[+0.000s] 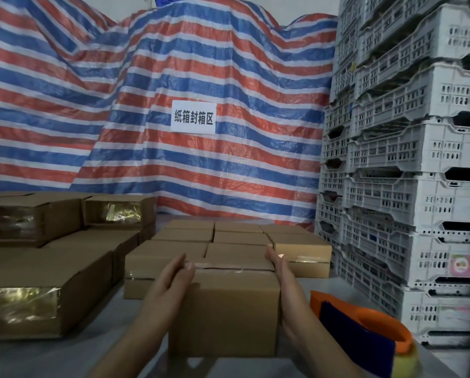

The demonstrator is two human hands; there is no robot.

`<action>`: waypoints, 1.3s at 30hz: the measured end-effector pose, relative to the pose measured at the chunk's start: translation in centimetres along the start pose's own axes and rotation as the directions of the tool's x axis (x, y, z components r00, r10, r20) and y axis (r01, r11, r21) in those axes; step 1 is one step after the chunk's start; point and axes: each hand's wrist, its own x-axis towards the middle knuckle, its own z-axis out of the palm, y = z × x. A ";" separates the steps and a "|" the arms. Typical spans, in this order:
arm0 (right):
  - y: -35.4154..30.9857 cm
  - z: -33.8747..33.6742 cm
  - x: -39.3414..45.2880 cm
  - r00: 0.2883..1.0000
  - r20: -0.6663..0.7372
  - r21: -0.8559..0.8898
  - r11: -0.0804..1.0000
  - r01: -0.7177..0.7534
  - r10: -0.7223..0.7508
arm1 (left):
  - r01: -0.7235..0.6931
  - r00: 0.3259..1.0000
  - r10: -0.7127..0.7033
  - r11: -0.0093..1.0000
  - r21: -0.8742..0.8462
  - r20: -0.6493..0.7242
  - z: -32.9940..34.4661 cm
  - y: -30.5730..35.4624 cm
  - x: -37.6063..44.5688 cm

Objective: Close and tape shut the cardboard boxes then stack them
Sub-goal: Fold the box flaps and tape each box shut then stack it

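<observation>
A closed brown cardboard box, taped along its top seam, is carried between my two hands above the table's front. My left hand presses flat against its left side with straight fingers, the thumb lying on the top edge. My right hand presses flat on the right side. Just behind the box lies a block of several taped boxes set side by side in rows. An orange tape dispenser with a dark blue part lies on the table to the right of my right forearm.
Larger boxes sealed with wide clear tape are stacked at the left. White plastic crates tower at the right. A red, white and blue striped tarp with a white paper sign hangs behind. The grey table shows at the front left.
</observation>
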 end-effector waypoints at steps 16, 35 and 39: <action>2.5 -2.4 -4.9 0.968 0.217 -0.492 0.843 0.218 -0.124 | 0.110 0.994 -0.111 0.992 -0.067 -0.011 0.9 -0.1 -3.6; -15.2 -17.5 7.6 0.983 -0.150 -0.509 0.860 0.017 -0.109 | -0.330 0.931 0.242 0.878 0.348 0.272 19.7 9.9 9.2; -12.5 -19.9 10.4 0.983 -0.159 -0.483 0.861 -0.161 0.094 | -0.330 0.937 0.189 0.748 0.576 0.292 22.0 7.2 11.1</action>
